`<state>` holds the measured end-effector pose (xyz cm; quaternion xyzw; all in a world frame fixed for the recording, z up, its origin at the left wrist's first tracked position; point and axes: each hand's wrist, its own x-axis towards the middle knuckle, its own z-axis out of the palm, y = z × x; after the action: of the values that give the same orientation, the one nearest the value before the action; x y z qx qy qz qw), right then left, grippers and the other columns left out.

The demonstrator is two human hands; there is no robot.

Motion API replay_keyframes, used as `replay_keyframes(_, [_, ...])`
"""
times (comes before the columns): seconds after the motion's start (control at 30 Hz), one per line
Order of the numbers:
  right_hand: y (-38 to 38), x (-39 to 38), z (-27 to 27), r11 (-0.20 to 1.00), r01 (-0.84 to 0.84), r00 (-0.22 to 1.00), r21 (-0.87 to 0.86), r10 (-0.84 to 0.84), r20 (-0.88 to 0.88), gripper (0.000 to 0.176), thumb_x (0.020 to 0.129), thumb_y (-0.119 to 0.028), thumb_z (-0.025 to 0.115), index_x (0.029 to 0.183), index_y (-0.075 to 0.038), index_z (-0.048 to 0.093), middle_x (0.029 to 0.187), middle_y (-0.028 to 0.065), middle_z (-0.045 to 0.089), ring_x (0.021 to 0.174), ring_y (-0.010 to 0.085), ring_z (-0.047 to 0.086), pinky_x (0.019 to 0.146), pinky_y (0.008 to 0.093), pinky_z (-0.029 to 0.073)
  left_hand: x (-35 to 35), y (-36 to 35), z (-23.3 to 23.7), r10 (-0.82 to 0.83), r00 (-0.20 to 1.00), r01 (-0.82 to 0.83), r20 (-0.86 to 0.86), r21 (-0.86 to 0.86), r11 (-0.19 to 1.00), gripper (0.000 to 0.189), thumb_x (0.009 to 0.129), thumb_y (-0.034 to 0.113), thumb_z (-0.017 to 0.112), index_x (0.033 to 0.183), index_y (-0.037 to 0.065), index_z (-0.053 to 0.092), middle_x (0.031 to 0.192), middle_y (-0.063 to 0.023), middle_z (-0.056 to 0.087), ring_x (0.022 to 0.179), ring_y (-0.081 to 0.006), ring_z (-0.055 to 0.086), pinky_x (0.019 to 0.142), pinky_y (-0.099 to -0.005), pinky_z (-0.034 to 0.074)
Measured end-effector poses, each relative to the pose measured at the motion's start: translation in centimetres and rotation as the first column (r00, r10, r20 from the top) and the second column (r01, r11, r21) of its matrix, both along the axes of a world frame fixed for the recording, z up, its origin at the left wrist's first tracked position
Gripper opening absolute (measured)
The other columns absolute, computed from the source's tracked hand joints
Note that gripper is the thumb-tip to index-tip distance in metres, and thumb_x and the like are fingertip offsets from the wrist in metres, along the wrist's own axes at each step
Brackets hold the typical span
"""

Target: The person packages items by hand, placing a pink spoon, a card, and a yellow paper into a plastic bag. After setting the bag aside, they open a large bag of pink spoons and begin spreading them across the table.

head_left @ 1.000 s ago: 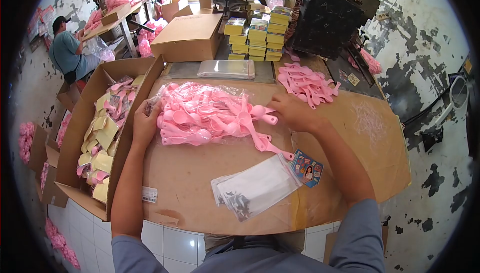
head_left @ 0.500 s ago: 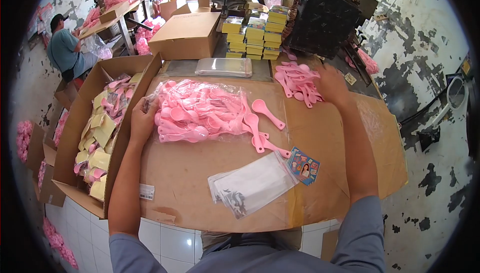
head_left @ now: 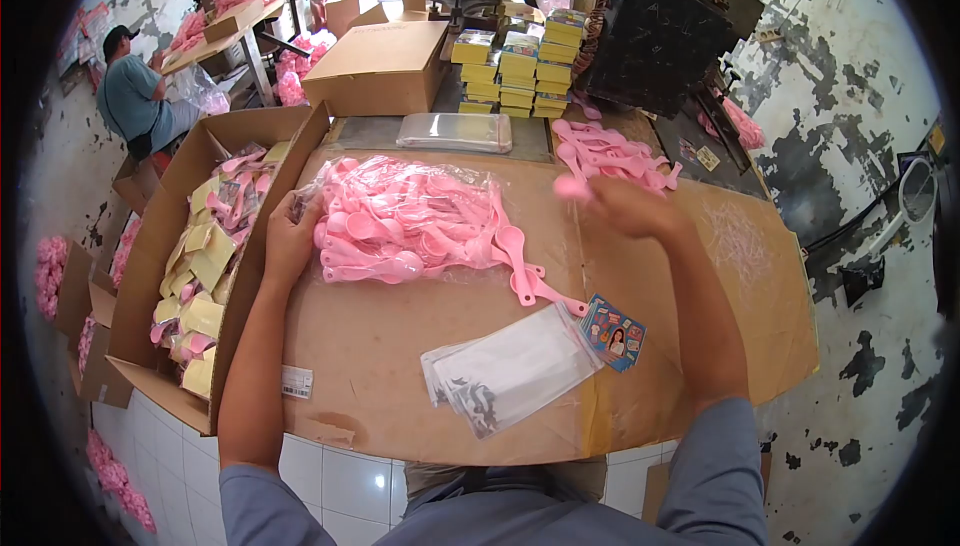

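A clear plastic bag full of pink measuring spoons [head_left: 400, 221] lies on the cardboard-covered table. My left hand [head_left: 291, 236] is closed on its left edge. A few loose spoons [head_left: 515, 264] stick out at the bag's right side. My right hand [head_left: 630, 208] is closed round a pink spoon [head_left: 572, 188], whose bowl points left and is blurred. Just behind that hand lies a heap of loose pink spoons [head_left: 612, 154]. Nearer to me are a stack of clear plastic sleeves [head_left: 515, 371] and a small pile of printed cards [head_left: 613, 332].
On the left stands an open carton [head_left: 165, 246] of packed spoons with yellowish cards. Farther back are a closed carton [head_left: 375, 66], stacks of cards [head_left: 517, 76], a pack of clear sleeves [head_left: 455, 132] and a dark machine [head_left: 655, 41]. A person [head_left: 135, 91] sits at the far left.
My right hand has moved left and nearer from the heap and now holds a spoon. The loose spoon right of the bag is gone from its spot. The heap has spread rightward.
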<state>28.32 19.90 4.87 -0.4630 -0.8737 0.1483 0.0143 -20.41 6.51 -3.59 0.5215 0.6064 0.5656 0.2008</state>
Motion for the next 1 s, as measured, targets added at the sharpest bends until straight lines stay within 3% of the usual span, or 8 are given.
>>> replay_keyframes(0.17, [-0.6, -0.5, 0.3, 0.665, 0.14, 0.99, 0.734, -0.119, -0.081, 0.03, 0.096, -0.022, 0.066, 0.113, 0.002, 0.07, 0.116, 0.0267, 0.069, 0.11, 0.0387, 0.066, 0.094, 0.0481, 0.052, -0.2, 0.0, 0.0, 0.0, 1.0, 0.0, -0.008, -0.02, 1.0, 0.03, 0.103, 0.025, 0.069, 0.104, -0.005, 0.069, 0.09, -0.0051, 0.071, 0.083, -0.0099, 0.062, 0.076, -0.0289, 0.051])
replay_keyframes(0.23, [-2.6, -3.5, -0.9, 0.953, 0.144, 0.938, 0.266, -0.046, -0.344, 0.033, 0.095, -0.028, 0.069, 0.112, 0.001, 0.071, 0.114, 0.0223, 0.069, 0.106, 0.0378, 0.067, 0.094, 0.0473, 0.052, -0.3, 0.1, -0.3, 0.004, 1.0, -0.004, -0.027, -0.005, 1.0, 0.03, 0.103, 0.025, 0.069, 0.104, -0.005, 0.069, 0.09, -0.005, 0.071, 0.083, -0.0098, 0.062, 0.076, -0.029, 0.051])
replay_keyframes(0.3, [-4.6, -6.5, -1.4, 0.984, 0.091, 0.951, -0.155, -0.132, -0.279, 0.035, 0.093, -0.031, 0.07, 0.11, 0.0, 0.072, 0.121, 0.0191, 0.067, 0.108, 0.0359, 0.067, 0.095, 0.0455, 0.052, -0.2, 0.1, -0.1, 0.005, 0.999, -0.005, -0.034, 0.001, 1.0, 0.03, 0.103, 0.025, 0.069, 0.104, -0.005, 0.069, 0.09, -0.0052, 0.071, 0.083, -0.0099, 0.061, 0.076, -0.0291, 0.051])
replay_keyframes(0.5, [-6.3, -9.7, -4.0, 0.995, 0.102, 0.953, 0.023, -0.091, -0.291, 0.035, 0.089, -0.032, 0.071, 0.102, 0.0, 0.073, 0.106, 0.0187, 0.072, 0.096, 0.0296, 0.071, 0.083, 0.0419, 0.055, -0.3, 0.2, -0.3, -0.001, 1.0, 0.001, -0.021, 0.004, 1.0, 0.03, 0.102, 0.025, 0.069, 0.105, -0.005, 0.069, 0.089, -0.0056, 0.071, 0.083, -0.0098, 0.061, 0.076, -0.0288, 0.051])
replay_keyframes(0.67, [-3.0, -5.6, -1.3, 0.978, 0.115, 0.942, -0.173, -0.163, -0.293, 0.033, 0.085, -0.03, 0.073, 0.099, 0.0, 0.073, 0.103, 0.0195, 0.073, 0.09, 0.0285, 0.071, 0.079, 0.0413, 0.054, -0.2, 0.0, 0.0, 0.017, 0.999, -0.018, -0.045, -0.015, 1.0, 0.03, 0.102, 0.026, 0.069, 0.104, -0.005, 0.069, 0.088, -0.0051, 0.071, 0.082, -0.0094, 0.06, 0.075, -0.0288, 0.05])
replay_keyframes(0.83, [0.3, -0.5, -0.1, 0.823, 0.458, 0.81, 0.336, -0.231, -0.539, 0.038, 0.087, -0.03, 0.078, 0.111, -0.001, 0.07, 0.104, 0.0137, 0.072, 0.094, 0.0263, 0.069, 0.08, 0.039, 0.054, 0.1, -0.1, 0.1, -0.001, 1.0, 0.001, -0.015, -0.007, 1.0, 0.031, 0.102, 0.026, 0.07, 0.103, -0.004, 0.069, 0.087, -0.0049, 0.07, 0.082, -0.0092, 0.06, 0.074, -0.0288, 0.05])
replay_keyframes(0.93, [-3.3, -1.9, -0.2, 0.799, 0.229, 0.919, 0.556, 0.01, -0.393, 0.047, 0.087, -0.032, 0.077, 0.122, -0.003, 0.068, 0.111, 0.019, 0.07, 0.105, 0.0364, 0.067, 0.094, 0.0451, 0.052, 0.0, -0.1, 0.2, 0.009, 0.999, -0.009, -0.031, -0.005, 1.0, 0.03, 0.102, 0.026, 0.069, 0.103, -0.004, 0.069, 0.088, -0.0046, 0.07, 0.082, -0.009, 0.06, 0.074, -0.0286, 0.051])
replay_keyframes(1.0, [-6.5, -3.3, -1.1, 0.98, -0.126, 0.925, 0.154, 0.172, -0.338, 0.048, 0.087, -0.033, 0.081, 0.12, -0.001, 0.068, 0.12, 0.0165, 0.066, 0.111, 0.0336, 0.065, 0.094, 0.0439, 0.052, -0.2, 0.0, -0.1, 0.012, 0.999, -0.013, -0.036, -0.003, 1.0, 0.029, 0.102, 0.025, 0.069, 0.104, -0.004, 0.069, 0.088, -0.0044, 0.07, 0.082, -0.0089, 0.061, 0.074, -0.0284, 0.051])
